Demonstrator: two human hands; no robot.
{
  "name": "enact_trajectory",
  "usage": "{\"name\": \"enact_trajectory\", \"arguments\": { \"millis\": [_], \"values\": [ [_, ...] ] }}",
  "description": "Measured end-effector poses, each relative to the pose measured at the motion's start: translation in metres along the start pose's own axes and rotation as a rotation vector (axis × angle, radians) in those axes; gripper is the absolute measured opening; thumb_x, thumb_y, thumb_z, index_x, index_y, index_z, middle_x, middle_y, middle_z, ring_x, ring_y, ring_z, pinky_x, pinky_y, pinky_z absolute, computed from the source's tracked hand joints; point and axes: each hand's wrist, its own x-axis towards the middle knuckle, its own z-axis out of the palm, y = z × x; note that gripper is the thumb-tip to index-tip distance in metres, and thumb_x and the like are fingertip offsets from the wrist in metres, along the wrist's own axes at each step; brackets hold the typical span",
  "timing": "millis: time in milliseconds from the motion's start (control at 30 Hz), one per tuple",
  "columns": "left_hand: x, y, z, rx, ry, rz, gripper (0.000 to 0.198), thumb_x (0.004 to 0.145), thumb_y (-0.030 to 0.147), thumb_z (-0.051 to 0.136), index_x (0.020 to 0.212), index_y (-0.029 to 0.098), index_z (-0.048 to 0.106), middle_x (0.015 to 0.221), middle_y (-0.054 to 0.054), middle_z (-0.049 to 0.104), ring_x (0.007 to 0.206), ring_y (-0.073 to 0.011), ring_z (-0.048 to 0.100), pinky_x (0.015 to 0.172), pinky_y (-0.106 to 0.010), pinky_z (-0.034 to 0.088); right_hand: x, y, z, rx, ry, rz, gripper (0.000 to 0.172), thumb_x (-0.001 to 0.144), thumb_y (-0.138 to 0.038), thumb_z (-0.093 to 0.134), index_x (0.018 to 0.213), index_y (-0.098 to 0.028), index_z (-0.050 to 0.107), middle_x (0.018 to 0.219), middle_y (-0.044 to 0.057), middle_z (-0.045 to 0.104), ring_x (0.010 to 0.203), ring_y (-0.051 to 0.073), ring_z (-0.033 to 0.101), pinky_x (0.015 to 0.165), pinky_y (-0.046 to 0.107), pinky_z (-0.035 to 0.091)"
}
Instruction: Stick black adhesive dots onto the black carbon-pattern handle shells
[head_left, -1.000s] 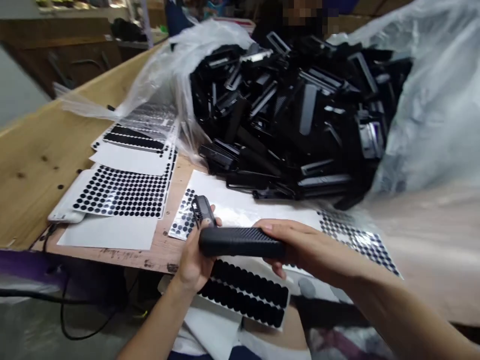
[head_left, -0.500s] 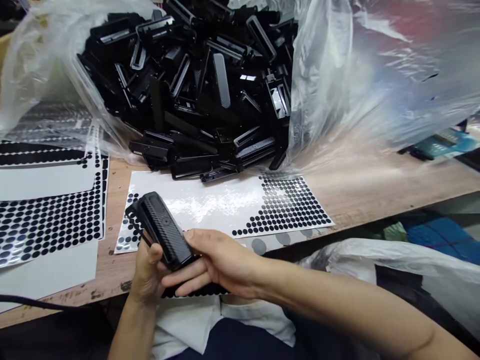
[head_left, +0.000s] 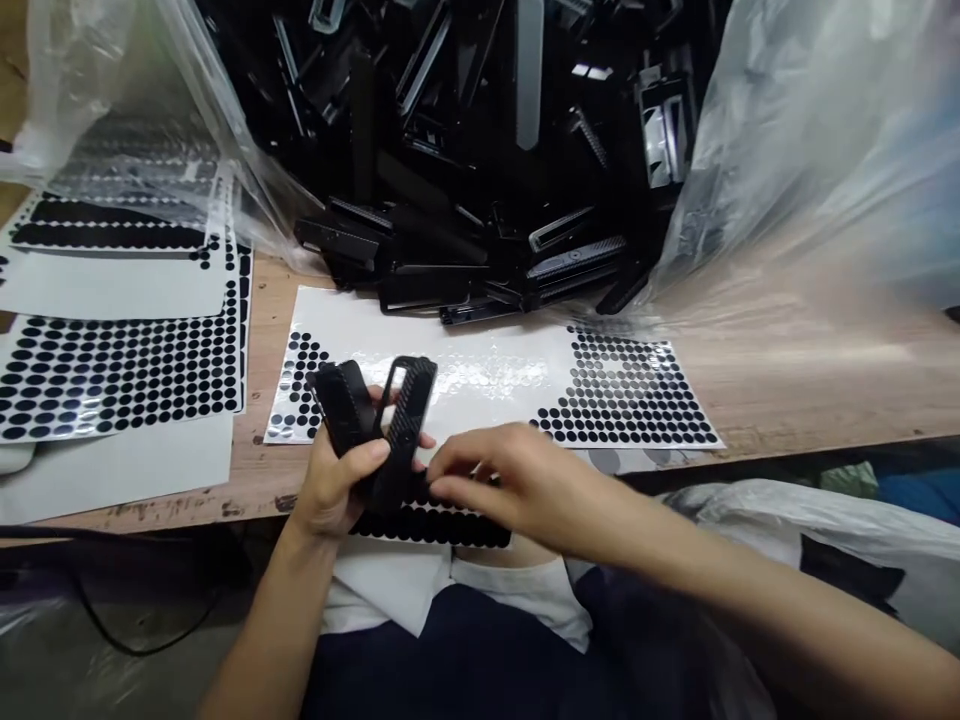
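Observation:
My left hand grips a black plastic piece with a carbon-fibre pattern and a frame-like opening. A second black part sits beside it in the same grasp; whether the two are joined I cannot tell. My right hand is just to the right of the piece, its fingers curled and thumb and forefinger close together. Anything between those fingertips is too small to make out. Below both hands, at the table edge, lies a strip of black round stickers, partly covered by them.
A large clear plastic bag spills a heap of black plastic parts across the back. In front of it lies a white sticker sheet with black dots. More dotted sheets overlap at left. A cable hangs at lower left.
The view has tilted down and closer. The held piece has been turned, showing two parts standing apart. My right hand has let go of it and drawn away to the right, fingers curled.

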Motion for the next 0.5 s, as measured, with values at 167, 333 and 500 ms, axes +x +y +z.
{"name": "enact_trajectory", "arguments": {
  "millis": [167, 333, 500],
  "values": [
    [0.006, 0.0, 0.005, -0.178, 0.171, 0.066, 0.046, 0.08, 0.031, 0.08, 0.12, 0.016, 0.063, 0.103, -0.012, 0.078, 0.081, -0.0205, 0.076, 0.063, -0.025, 0.063, -0.017, 0.048, -0.018, -0.493, 0.271, 0.047, 0.014, 0.097, -0.019, 0.062, 0.095, -0.017, 0.076, 0.095, 0.009, 0.078, 0.082, 0.024, 0.073, 0.072, 0.035, 0.054],
    [0.009, -0.002, 0.009, -0.174, 0.19, 0.088, 0.045, 0.086, 0.041, 0.081, 0.119, 0.017, 0.063, 0.117, -0.014, 0.076, 0.08, -0.0191, 0.075, 0.056, -0.024, 0.061, -0.02, 0.073, -0.012, -0.578, 0.227, -0.064, 0.014, 0.098, -0.019, 0.06, 0.096, -0.017, 0.074, 0.094, 0.01, 0.075, 0.087, 0.025, 0.071, 0.077, 0.038, 0.057],
    [0.006, -0.006, 0.006, -0.151, 0.168, 0.08, 0.043, 0.088, 0.043, 0.08, 0.115, 0.017, 0.061, 0.109, -0.013, 0.077, 0.08, -0.0192, 0.076, 0.057, -0.023, 0.062, -0.014, 0.07, -0.02, -0.523, 0.156, -0.015, 0.015, 0.095, -0.023, 0.06, 0.086, -0.021, 0.071, 0.086, 0.007, 0.072, 0.078, 0.023, 0.068, 0.068, 0.035, 0.053]
  ]
}}
